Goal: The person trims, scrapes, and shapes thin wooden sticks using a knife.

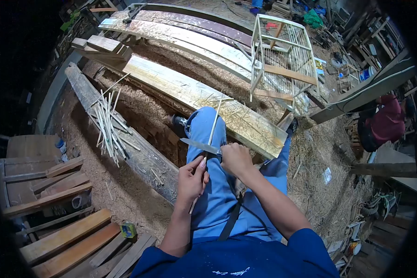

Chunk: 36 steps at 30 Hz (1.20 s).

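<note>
My left hand (191,181) is closed around a thin pale stick (215,123), probably bamboo or wood, which runs up over my raised knee. In my right hand (237,160) is the handle of a knife (200,146). Its blade points left and crosses the stick just above my left fingers. A dark patch lies on the jeans under the blade. To the left, a bundle of similar sticks (107,124) rests on a weathered plank (143,155).
A light plank (171,88) strewn with shavings runs beyond my knee. A slatted wooden cage (282,65) stands at the upper right. Cut boards (69,236) and a tape measure (128,230) lie at lower left. Someone in a red shirt (387,120) is at far right.
</note>
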### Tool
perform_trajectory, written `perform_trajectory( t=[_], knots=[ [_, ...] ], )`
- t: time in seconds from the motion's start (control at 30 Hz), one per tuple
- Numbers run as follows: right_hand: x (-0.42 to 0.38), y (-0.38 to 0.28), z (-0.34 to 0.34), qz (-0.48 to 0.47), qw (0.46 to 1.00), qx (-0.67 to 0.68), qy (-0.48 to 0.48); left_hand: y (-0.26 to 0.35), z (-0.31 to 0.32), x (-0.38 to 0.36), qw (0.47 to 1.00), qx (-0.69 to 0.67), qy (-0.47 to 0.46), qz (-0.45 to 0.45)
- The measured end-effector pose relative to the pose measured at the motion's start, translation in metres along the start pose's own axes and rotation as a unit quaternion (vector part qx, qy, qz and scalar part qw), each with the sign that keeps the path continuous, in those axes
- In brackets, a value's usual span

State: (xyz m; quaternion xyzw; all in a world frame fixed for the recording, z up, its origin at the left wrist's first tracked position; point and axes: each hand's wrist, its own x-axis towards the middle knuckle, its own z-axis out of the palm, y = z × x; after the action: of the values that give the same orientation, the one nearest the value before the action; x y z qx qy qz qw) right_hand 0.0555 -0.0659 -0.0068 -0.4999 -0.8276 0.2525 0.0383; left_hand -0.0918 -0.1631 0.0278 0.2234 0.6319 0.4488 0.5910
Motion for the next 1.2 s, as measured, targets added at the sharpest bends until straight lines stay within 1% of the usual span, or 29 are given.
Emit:
perform_trajectory(
  t=[0.07, 0.1, 0.2, 0.27, 0.3, 0.37, 0.4, 0.47, 0.53, 0.6, 0.67, 0.7, 0.73, 0.8, 0.83, 0.87, 0.97, 1.0, 1.07, 1.13, 1.2],
  knots=[
    [0.001, 0.01, 0.012, -0.001, 1.0, -0.004, 0.022, -0.006, 0.004, 0.002, 1.0, -0.027, -0.007, 0.013],
    [0.001, 0.011, 0.014, 0.0, 1.0, -0.005, 0.016, -0.008, 0.006, 0.0, 0.999, -0.03, -0.007, 0.008],
    [0.002, 0.009, 0.018, 0.016, 1.0, -0.012, 0.012, -0.006, 0.012, -0.007, 0.999, -0.031, 0.022, 0.015],
    [0.0, 0.004, 0.017, 0.063, 0.998, 0.015, 0.023, -0.007, 0.012, -0.012, 0.999, -0.03, 0.028, 0.027],
    [0.005, 0.009, 0.019, 0.063, 0.998, 0.016, 0.024, -0.004, 0.011, -0.017, 0.999, -0.03, 0.028, 0.028],
    [0.022, 0.028, 0.022, 0.199, 0.977, 0.065, 0.032, 0.0, 0.007, -0.033, 1.0, 0.011, 0.006, 0.014],
    [0.03, 0.036, 0.011, 0.198, 0.975, 0.093, 0.03, -0.008, 0.002, -0.044, 1.0, 0.012, 0.021, -0.001],
    [0.042, 0.041, 0.02, 0.181, 0.976, 0.071, 0.098, -0.024, -0.011, -0.052, 1.0, 0.01, 0.021, 0.017],
    [0.041, 0.028, 0.026, 0.176, 0.978, 0.073, 0.085, -0.017, -0.012, -0.059, 0.999, 0.0, 0.04, 0.004],
    [0.048, 0.019, 0.019, 0.153, 0.982, 0.063, 0.089, -0.007, -0.009, -0.048, 0.998, -0.023, 0.059, 0.014],
    [0.037, 0.016, 0.018, 0.123, 0.987, 0.077, 0.071, -0.002, -0.01, -0.039, 0.999, 0.003, 0.045, 0.016],
    [0.027, 0.004, 0.0, 0.096, 0.993, 0.065, 0.038, 0.002, -0.009, -0.036, 0.999, 0.008, 0.04, 0.01],
    [0.021, 0.002, 0.001, 0.098, 0.992, 0.064, 0.04, 0.003, -0.009, -0.032, 0.999, 0.007, 0.037, 0.011],
    [0.009, 0.002, 0.005, 0.05, 0.997, 0.042, 0.044, 0.005, -0.009, -0.024, 1.0, 0.004, 0.021, 0.016],
    [0.006, 0.003, 0.007, 0.041, 0.998, 0.026, 0.032, 0.01, -0.006, -0.023, 1.0, 0.002, 0.011, 0.015],
    [0.002, 0.004, 0.008, 0.046, 0.998, 0.025, 0.036, 0.011, -0.004, -0.022, 1.0, 0.003, 0.005, 0.016],
    [-0.007, 0.003, 0.003, 0.04, 0.999, 0.006, -0.009, 0.01, 0.002, -0.019, 1.0, -0.01, 0.008, 0.008],
    [-0.01, 0.001, 0.001, 0.041, 0.999, 0.004, -0.006, 0.008, 0.003, -0.018, 1.0, -0.006, 0.011, 0.008],
    [-0.015, -0.002, -0.002, 0.028, 0.999, 0.003, -0.033, 0.005, 0.004, -0.016, 1.0, -0.003, 0.015, 0.007],
    [-0.015, -0.001, 0.0, 0.025, 0.999, 0.006, -0.031, 0.003, 0.004, -0.013, 1.0, 0.016, 0.014, 0.01],
    [-0.015, -0.001, -0.002, 0.031, 0.998, 0.039, -0.046, -0.003, 0.006, -0.011, 1.0, 0.011, 0.025, 0.014]
  ],
)
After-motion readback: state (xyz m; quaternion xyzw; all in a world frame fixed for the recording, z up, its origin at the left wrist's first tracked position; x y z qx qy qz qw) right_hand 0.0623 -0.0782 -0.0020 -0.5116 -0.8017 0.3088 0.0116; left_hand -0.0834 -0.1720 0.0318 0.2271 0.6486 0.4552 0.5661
